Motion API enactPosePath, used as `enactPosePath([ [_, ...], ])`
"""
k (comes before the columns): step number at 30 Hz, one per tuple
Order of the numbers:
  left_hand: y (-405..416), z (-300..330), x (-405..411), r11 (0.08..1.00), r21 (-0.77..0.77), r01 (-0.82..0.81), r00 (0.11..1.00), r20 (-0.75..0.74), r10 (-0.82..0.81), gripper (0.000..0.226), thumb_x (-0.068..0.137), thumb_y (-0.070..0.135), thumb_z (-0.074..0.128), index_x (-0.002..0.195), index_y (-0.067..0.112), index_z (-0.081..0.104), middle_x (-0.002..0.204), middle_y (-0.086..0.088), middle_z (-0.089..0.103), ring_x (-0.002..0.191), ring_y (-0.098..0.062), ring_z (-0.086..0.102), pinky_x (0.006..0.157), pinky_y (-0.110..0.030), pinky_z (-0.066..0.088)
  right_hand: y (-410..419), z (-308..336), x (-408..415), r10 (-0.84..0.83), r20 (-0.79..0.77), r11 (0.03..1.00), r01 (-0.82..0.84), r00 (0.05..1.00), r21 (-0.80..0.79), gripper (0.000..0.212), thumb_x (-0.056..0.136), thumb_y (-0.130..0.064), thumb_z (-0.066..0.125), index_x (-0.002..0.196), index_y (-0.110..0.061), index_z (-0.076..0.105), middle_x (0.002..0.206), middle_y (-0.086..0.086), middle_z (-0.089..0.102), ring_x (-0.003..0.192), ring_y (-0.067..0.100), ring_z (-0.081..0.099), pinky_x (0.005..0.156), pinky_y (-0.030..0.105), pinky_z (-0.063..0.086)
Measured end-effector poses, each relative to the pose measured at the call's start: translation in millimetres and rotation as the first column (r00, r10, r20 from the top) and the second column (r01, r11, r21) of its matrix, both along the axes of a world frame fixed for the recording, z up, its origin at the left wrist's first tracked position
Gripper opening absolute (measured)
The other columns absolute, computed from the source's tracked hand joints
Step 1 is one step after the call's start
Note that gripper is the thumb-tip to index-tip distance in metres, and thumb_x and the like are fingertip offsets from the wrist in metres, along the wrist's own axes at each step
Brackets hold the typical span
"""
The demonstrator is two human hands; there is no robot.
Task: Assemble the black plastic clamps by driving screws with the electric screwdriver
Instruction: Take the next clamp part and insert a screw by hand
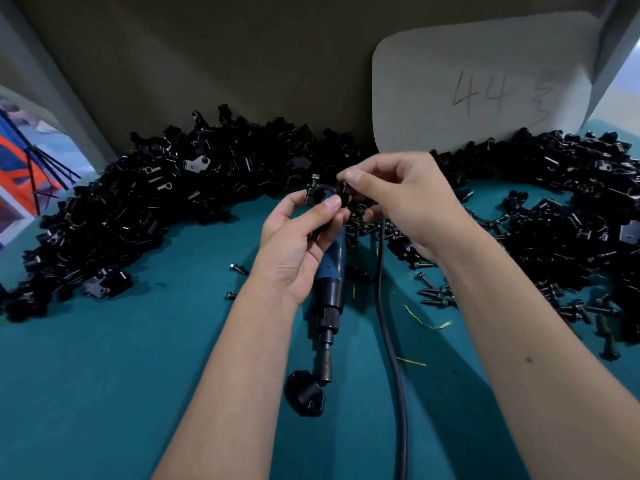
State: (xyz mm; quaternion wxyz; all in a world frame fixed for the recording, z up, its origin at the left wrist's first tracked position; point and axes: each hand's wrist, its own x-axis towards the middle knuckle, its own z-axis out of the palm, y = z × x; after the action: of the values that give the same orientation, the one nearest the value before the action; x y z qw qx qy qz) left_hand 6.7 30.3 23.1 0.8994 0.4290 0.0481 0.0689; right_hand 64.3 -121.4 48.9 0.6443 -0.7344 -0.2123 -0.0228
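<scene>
Lying lengthwise, screwdriver (pixel 331 292) bit-nearward

I see a big table with a teal green top (pixel 104 393). Behind it stands a tall, plain wall (pixel 207 64) in a dull brown-grey, and it looks dim back there. A pale grey card (pixel 433 81) with round corners leans on the wall, with "44" written on it in red. To the far left there is a bright gap (pixel 20 109), and in it I see something orange and blue (pixel 20 168) with thin black sticks (pixel 52 164).
</scene>
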Motion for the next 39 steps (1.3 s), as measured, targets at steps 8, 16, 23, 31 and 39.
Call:
enactPosePath([
  [8, 3.3, 3.2, -3.3, 0.98, -0.159, 0.122, 0.992, 0.007, -0.123, 0.023, 0.074, 0.004, 0.076, 0.096, 0.007, 0.07, 0.089, -0.009, 0.073, 0.074, -0.012, 0.071, 0.063, -0.014, 0.056, 10.9, -8.2, -11.6, 0.252, -0.247, 0.918, -0.15, 0.936, 0.367, 0.013, 0.098, -0.017, 0.068, 0.096, -0.017, 0.08, 0.078, 0.0, 0.059, 0.064, 0.006, 0.049, 0.053, 0.021, 0.031],
  [16, 0.7, 3.6, -3.1, 0.966, -0.221, 0.131, 0.991, -0.002, -0.134, 0.011, 0.075, 0.001, 0.074, 0.085, 0.006, 0.073, 0.089, -0.011, 0.073, 0.073, -0.012, 0.072, 0.063, -0.014, 0.057, 14.5, -7.2, -14.8, 0.354, -0.294, 0.852, -0.177, 0.888, 0.492, 0.021, 0.101, -0.029, 0.065, 0.101, -0.009, 0.072, 0.075, -0.001, 0.058, 0.062, 0.007, 0.052, 0.05, 0.016, 0.039],
  [23, 1.7, 3.0, -3.6, 0.97, -0.18, 0.161, 0.987, 0.024, -0.16, 0.008, 0.075, 0.004, 0.078, 0.08, 0.01, 0.078, 0.085, -0.006, 0.074, 0.075, -0.011, 0.072, 0.064, -0.014, 0.056, 17.6, -6.1, -16.5, 0.25, -0.25, 0.884, -0.115, 0.935, 0.453, 0.013, 0.099, -0.015, 0.068, 0.086, -0.012, 0.067, 0.072, -0.002, 0.051, 0.058, 0.006, 0.045, 0.044, 0.016, 0.036],
  [31, 2.1, 2.3, -3.6, 0.966, -0.213, 0.148, 0.989, 0.027, -0.145, 0.01, 0.077, 0.003, 0.076, 0.085, 0.008, 0.077, 0.088, -0.008, 0.073, 0.075, -0.012, 0.071, 0.064, -0.014, 0.057, 19.2, -6.9, -18.7, 0.236, -0.236, 0.888, -0.111, 0.943, 0.446, 0.015, 0.101, -0.014, 0.064, 0.098, -0.009, 0.078, 0.077, -0.001, 0.065, 0.063, 0.01, 0.049, 0.048, 0.017, 0.036],
  [39, -4.7, 3.5, -4.8, 0.998, -0.008, 0.066, 0.995, 0.069, -0.065, 0.023, 0.079, 0.005, 0.074, 0.097, 0.012, 0.063, 0.085, -0.002, 0.073, 0.073, -0.009, 0.07, 0.069, -0.015, 0.057, 26.9, -5.0, -21.1, 0.136, -0.301, 0.863, 0.036, 0.944, 0.503, 0.026, 0.093, -0.012, 0.075, 0.068, -0.016, 0.067, 0.066, 0.001, 0.063, 0.05, 0.009, 0.051, 0.043, 0.017, 0.037],
])
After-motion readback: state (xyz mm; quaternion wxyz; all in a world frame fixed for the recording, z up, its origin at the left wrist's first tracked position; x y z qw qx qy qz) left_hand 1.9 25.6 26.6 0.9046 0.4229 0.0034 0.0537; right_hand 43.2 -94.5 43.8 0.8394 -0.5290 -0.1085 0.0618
